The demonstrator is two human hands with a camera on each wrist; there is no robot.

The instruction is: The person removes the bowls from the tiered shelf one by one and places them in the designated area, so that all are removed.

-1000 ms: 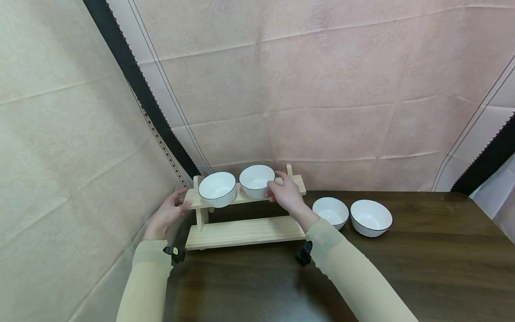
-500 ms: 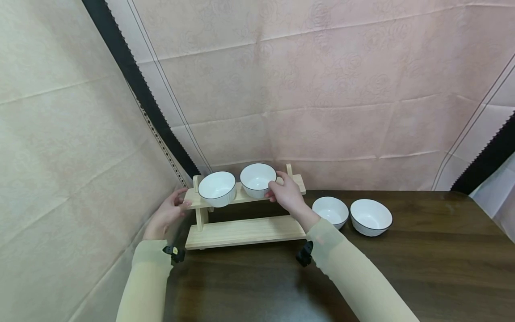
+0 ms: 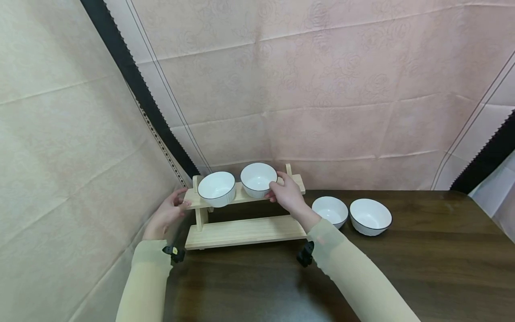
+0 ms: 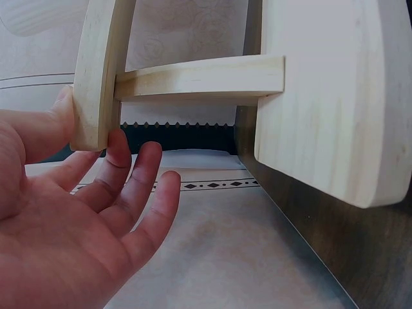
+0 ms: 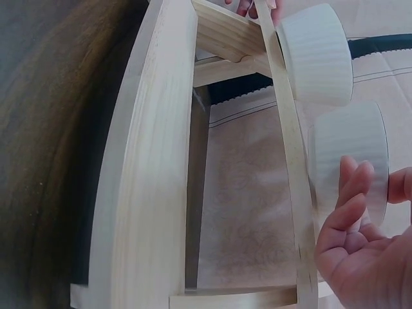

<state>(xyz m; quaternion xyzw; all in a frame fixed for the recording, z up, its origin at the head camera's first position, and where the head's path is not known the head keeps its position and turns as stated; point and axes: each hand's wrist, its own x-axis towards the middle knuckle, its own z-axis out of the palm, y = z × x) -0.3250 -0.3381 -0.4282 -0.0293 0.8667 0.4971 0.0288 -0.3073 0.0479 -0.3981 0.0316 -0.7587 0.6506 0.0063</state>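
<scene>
A two-tier wooden rack stands on the dark table, and two white bowls with dark rims sit on its upper board. My left hand pinches the left end of that board, thumb above and fingertips beneath in the left wrist view. With my right hand I hold the right-hand bowl by its right side, the thumb at the near wall and a finger at the rim. The other bowl sits just left of it, a narrow gap between them. In the right wrist view both ribbed bowls appear sideways.
Two more white bowls, one nearer my right forearm and one farther right, stand on the dark wooden table. Pale patterned cloth hangs close behind and left of the rack. The rack's lower board carries nothing.
The bowl in my right hand has shifted very slightly to the right, away from the left bowl. My left hand stays on the board's end.
</scene>
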